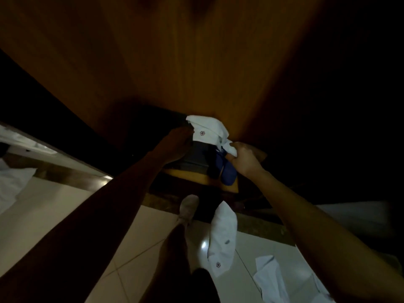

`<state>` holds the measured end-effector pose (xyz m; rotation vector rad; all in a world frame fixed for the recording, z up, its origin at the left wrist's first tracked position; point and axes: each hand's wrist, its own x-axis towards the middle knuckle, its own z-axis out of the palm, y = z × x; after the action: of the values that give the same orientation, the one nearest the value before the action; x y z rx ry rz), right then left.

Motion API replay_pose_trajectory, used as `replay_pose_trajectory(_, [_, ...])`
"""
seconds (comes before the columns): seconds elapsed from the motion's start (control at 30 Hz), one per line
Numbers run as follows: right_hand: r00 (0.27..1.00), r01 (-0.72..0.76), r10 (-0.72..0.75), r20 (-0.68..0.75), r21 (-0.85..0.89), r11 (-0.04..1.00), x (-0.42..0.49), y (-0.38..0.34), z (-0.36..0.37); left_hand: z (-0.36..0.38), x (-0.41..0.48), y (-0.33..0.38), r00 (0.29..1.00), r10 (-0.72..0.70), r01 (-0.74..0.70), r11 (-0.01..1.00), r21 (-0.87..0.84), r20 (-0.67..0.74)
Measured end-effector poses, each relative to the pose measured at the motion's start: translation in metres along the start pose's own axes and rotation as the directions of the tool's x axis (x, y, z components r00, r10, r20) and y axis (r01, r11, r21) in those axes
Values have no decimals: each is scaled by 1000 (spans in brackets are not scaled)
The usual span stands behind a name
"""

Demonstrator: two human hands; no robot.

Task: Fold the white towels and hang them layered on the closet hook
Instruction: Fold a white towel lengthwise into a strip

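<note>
three white towels are in view; only the raised towel (206,127) is up against the wooden closet panel (196,62), and no hook shows, so whether it hangs yet is unclear. the folded towel (223,235) and the loose towel (273,278) lie on the floor tiles (54,215), seemingly still to be hung. both arms reach forward: the right hand (246,158) pinches the raised towel's lower corner; the left hand (178,139) sits at its other edge, its grip too dark to tell.

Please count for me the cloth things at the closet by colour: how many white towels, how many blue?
White towels: 3, one held up, two on the floor
Blue cloth bundle: 1
Total: 4
</note>
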<state>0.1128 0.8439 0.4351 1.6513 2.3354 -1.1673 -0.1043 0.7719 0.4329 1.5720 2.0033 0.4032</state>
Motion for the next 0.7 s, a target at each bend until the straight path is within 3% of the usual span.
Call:
replay_pose_trajectory(0.2, [1000, -7, 8, -10, 112, 994, 116, 48, 82, 92, 81, -85, 997, -81, 79, 993, -84, -13])
replay_pose_trajectory(0.53, [982, 118, -94, -165, 142, 983, 248, 106, 157, 204, 198, -162, 999, -35, 35, 999, -23, -15])
replay_pose_trajectory(0.7, [957, 122, -66, -283, 188, 975, 273, 126, 182, 230, 225, -181, 986, 67, -53, 994, 92, -154])
